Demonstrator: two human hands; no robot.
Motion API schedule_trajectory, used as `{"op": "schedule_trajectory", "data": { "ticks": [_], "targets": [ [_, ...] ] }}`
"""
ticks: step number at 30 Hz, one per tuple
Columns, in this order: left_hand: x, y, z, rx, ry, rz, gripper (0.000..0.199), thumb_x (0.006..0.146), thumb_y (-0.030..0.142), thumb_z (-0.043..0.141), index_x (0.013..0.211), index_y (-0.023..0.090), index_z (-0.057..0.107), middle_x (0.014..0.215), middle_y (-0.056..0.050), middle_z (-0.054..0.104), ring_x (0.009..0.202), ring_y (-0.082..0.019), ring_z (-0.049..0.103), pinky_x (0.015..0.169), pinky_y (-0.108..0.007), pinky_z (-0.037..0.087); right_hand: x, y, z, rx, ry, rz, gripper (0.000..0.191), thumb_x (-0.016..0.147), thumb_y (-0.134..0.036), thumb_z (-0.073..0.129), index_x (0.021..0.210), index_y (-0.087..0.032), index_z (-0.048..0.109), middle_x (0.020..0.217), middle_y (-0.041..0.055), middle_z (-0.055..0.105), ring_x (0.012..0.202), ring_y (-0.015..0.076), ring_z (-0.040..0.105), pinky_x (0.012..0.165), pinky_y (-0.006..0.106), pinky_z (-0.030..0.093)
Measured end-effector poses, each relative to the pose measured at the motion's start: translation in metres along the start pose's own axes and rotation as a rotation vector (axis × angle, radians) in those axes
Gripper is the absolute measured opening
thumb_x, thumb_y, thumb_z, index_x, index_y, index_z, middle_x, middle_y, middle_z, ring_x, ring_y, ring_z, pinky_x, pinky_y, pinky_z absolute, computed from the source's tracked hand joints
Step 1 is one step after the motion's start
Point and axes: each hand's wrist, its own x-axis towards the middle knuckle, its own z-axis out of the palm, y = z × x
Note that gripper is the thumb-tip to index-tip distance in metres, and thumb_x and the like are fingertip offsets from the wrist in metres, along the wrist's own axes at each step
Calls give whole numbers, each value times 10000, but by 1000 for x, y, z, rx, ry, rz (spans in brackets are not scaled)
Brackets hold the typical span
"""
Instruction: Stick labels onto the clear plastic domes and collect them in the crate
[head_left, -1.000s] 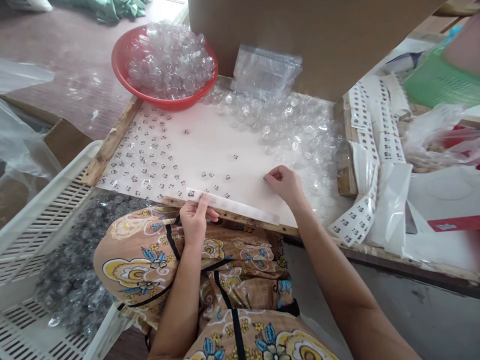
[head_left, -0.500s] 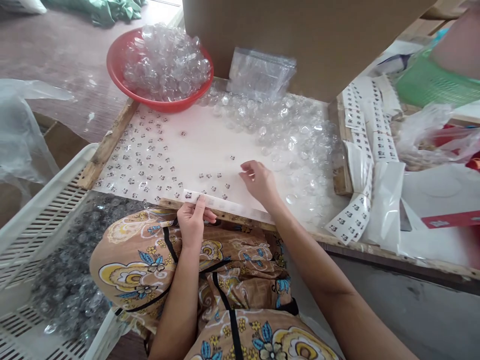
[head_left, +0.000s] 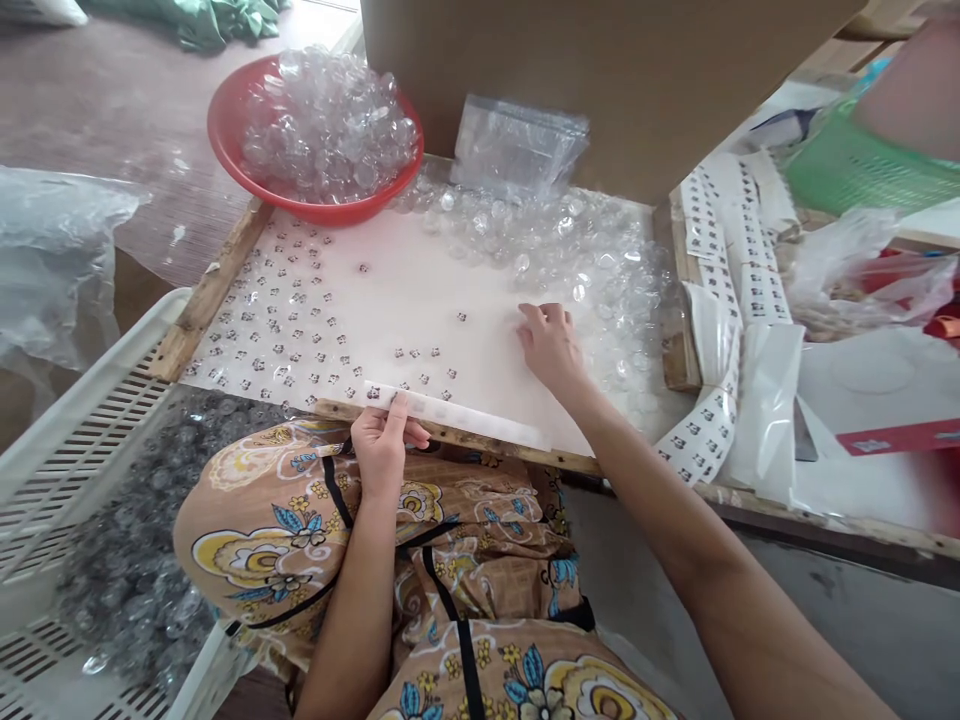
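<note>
My left hand (head_left: pixel 381 440) pinches a white sticker strip (head_left: pixel 480 423) at the front edge of the white board (head_left: pixel 420 300). One dark animal-face print shows at the strip's left end. Over the right half of the board, my right hand (head_left: pixel 553 345) hovers with fingers bent and apart, and I see nothing in it. Close by it lie clear domed pieces (head_left: pixel 600 265), spread along the back and right. Many clear pieces with dark face prints (head_left: pixel 300 310) cover the left side, and several more sit near the middle.
A red basin (head_left: pixel 225 130) heaped with clear pieces stands at the back left. Behind the board rises a brown cardboard box (head_left: pixel 600 70), a clear plastic bag (head_left: pixel 517 150) against it. Bundled sticker strips (head_left: pixel 705 420) lie right; a white crate (head_left: pixel 112 370) stands at lower left.
My right hand has moved right, from near the lone printed piece toward the clear pieces. My left hand still holds the strip in the same place.
</note>
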Motion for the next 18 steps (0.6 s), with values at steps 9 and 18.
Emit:
{"op": "schedule_trajectory", "data": {
  "ticks": [9, 18],
  "targets": [
    [-1, 1, 0, 19, -9, 2, 320, 807, 449, 688, 710, 148, 640, 446, 9, 633, 327, -135, 576, 336, -208, 472, -5, -11, -22, 723, -127, 304, 217, 849, -344, 581, 1003, -204, 640, 921, 81, 663, 743, 183, 617, 705, 374, 554],
    [0, 0, 0, 19, -15, -6, 327, 813, 452, 686, 701, 148, 641, 448, 11, 631, 321, -121, 561, 339, -199, 474, -12, -3, -30, 479, -63, 278, 249, 856, -403, 576, 958, -205, 689, 1086, 113, 667, 911, 233, 649, 694, 371, 569]
  ]
}}
